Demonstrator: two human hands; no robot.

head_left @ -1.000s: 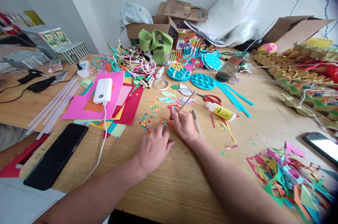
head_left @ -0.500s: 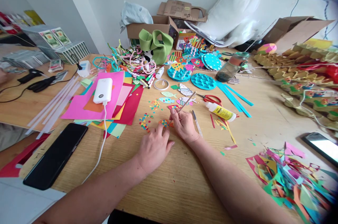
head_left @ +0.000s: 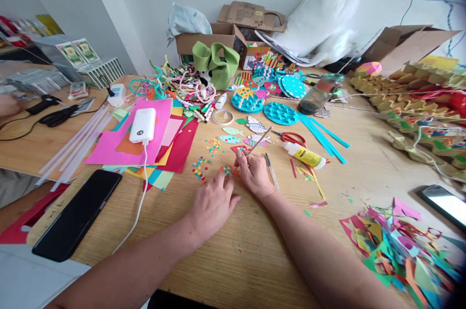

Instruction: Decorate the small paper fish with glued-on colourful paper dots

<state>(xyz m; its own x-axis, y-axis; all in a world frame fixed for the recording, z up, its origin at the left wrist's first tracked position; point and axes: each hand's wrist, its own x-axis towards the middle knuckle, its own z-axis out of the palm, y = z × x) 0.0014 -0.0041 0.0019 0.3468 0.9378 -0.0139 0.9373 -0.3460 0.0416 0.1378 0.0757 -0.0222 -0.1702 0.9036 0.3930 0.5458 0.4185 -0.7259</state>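
Observation:
An orange paper fish [head_left: 225, 170] with coloured dots lies flat on the wooden table, its lower edge partly hidden by fingertips. My left hand [head_left: 213, 200] rests palm down, fingers stretched out and touching the fish; its thumb is held apart. My right hand [head_left: 254, 174] pinches a thin stick [head_left: 262, 137], which slants down to the left, its lower end close to the fish. Small coloured paper dots [head_left: 199, 169] are scattered left of the fish. Beyond it lie several more paper fish, including a light blue one [head_left: 230, 139]. A pen [head_left: 271, 169] lies just right of my right hand.
Red-handled scissors [head_left: 294, 138] and a glue bottle [head_left: 306, 154] lie to the right, near blue strips [head_left: 325, 138]. Paper scraps [head_left: 404, 241] are heaped at front right. Coloured sheets with a white power bank [head_left: 142, 124] and a black phone [head_left: 77, 214] are left.

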